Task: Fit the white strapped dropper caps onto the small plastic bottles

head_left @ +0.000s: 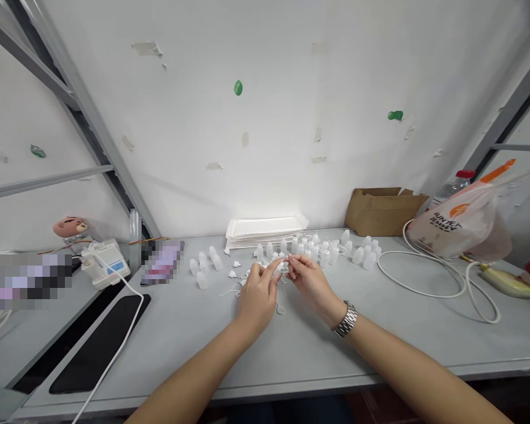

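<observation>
Plainly, "AUNTEA JENNY" marks the bag; both hands pinch white plastic.

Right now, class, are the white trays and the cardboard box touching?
Apart: the head view shows wall between the white trays and cardboard box.

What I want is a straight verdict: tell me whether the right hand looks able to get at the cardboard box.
Probably yes: the right hand could likely pass over the small bottles between it and the cardboard box, though it is busy at a small white piece.
</observation>
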Action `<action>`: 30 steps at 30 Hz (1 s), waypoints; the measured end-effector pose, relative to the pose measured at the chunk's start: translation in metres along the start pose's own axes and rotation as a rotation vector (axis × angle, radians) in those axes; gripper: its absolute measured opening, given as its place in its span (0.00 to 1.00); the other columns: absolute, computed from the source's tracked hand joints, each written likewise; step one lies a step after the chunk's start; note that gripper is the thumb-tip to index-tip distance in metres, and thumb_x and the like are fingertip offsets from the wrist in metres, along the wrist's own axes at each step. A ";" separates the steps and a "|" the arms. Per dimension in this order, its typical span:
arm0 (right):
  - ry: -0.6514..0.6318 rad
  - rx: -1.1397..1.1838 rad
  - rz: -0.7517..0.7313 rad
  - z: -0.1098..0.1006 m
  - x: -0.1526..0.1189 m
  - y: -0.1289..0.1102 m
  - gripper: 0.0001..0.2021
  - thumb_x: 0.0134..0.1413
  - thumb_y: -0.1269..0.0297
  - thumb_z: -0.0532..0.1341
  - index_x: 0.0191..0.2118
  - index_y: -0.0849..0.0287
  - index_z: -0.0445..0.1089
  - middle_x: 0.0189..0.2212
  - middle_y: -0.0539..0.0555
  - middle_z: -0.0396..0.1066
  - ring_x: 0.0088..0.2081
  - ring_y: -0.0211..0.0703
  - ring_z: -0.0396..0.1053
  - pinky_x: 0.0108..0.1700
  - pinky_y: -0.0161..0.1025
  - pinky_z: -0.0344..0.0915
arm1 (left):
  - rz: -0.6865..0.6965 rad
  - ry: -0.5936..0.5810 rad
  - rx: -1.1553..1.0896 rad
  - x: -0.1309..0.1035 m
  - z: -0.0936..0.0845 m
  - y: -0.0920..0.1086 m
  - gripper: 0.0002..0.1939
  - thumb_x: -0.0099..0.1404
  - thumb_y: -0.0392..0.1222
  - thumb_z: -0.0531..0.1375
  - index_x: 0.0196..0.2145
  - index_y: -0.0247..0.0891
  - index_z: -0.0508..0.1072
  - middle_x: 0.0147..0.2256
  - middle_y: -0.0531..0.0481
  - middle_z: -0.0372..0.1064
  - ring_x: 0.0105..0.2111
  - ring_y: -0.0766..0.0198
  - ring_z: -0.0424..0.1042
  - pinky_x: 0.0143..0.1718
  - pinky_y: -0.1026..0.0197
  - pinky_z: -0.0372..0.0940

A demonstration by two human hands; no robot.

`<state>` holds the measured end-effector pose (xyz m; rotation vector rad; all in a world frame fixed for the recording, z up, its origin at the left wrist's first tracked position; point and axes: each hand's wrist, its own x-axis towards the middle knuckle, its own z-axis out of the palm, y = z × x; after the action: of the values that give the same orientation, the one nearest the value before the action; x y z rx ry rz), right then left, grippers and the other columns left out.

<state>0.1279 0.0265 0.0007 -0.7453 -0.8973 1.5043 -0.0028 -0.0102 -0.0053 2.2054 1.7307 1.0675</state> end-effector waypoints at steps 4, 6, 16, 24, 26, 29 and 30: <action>0.007 0.039 0.021 0.001 -0.001 -0.001 0.12 0.35 0.59 0.68 0.21 0.59 0.66 0.16 0.45 0.58 0.21 0.32 0.53 0.30 0.36 0.56 | 0.000 0.009 -0.006 0.000 0.000 0.001 0.19 0.66 0.42 0.46 0.53 0.49 0.61 0.33 0.51 0.57 0.31 0.66 0.64 0.33 0.62 0.63; 0.004 0.044 0.028 0.001 -0.001 -0.001 0.11 0.35 0.59 0.68 0.21 0.59 0.66 0.16 0.45 0.58 0.21 0.32 0.53 0.30 0.36 0.56 | -0.003 0.010 -0.010 0.000 0.000 0.001 0.19 0.66 0.42 0.46 0.53 0.49 0.61 0.33 0.51 0.57 0.31 0.66 0.64 0.33 0.61 0.63; -0.022 0.008 0.007 0.000 0.000 -0.002 0.10 0.37 0.60 0.67 0.23 0.59 0.67 0.17 0.45 0.58 0.21 0.32 0.53 0.30 0.36 0.55 | 0.005 0.008 -0.007 0.000 -0.001 0.002 0.19 0.66 0.41 0.46 0.53 0.49 0.61 0.32 0.51 0.56 0.31 0.66 0.64 0.33 0.62 0.63; -0.015 -0.029 -0.016 0.000 0.000 -0.002 0.11 0.37 0.59 0.67 0.21 0.59 0.66 0.17 0.45 0.59 0.21 0.32 0.53 0.29 0.36 0.54 | -0.002 0.006 -0.010 0.001 -0.001 0.001 0.19 0.66 0.42 0.45 0.53 0.49 0.61 0.32 0.51 0.56 0.30 0.66 0.64 0.33 0.61 0.63; -0.008 -0.027 -0.015 0.000 0.000 -0.002 0.11 0.37 0.59 0.67 0.21 0.59 0.67 0.17 0.45 0.59 0.21 0.33 0.54 0.29 0.36 0.54 | -0.001 0.009 -0.005 0.000 -0.001 0.001 0.18 0.66 0.42 0.45 0.53 0.49 0.61 0.32 0.51 0.56 0.30 0.66 0.64 0.32 0.62 0.63; -0.007 -0.010 -0.008 -0.001 0.000 -0.001 0.10 0.37 0.61 0.67 0.22 0.59 0.67 0.17 0.45 0.59 0.22 0.33 0.54 0.29 0.36 0.54 | -0.008 0.005 0.006 0.000 -0.001 0.002 0.19 0.66 0.42 0.45 0.53 0.49 0.61 0.32 0.51 0.57 0.30 0.66 0.63 0.32 0.62 0.62; -0.009 -0.006 -0.004 -0.001 0.000 -0.001 0.09 0.37 0.61 0.67 0.22 0.59 0.67 0.17 0.45 0.59 0.22 0.33 0.54 0.29 0.36 0.54 | -0.011 0.003 0.009 0.000 -0.001 0.002 0.19 0.66 0.42 0.46 0.53 0.49 0.61 0.32 0.51 0.57 0.30 0.66 0.63 0.32 0.62 0.62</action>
<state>0.1289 0.0267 0.0013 -0.7410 -0.9099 1.5026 -0.0018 -0.0109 -0.0034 2.1980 1.7506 1.0637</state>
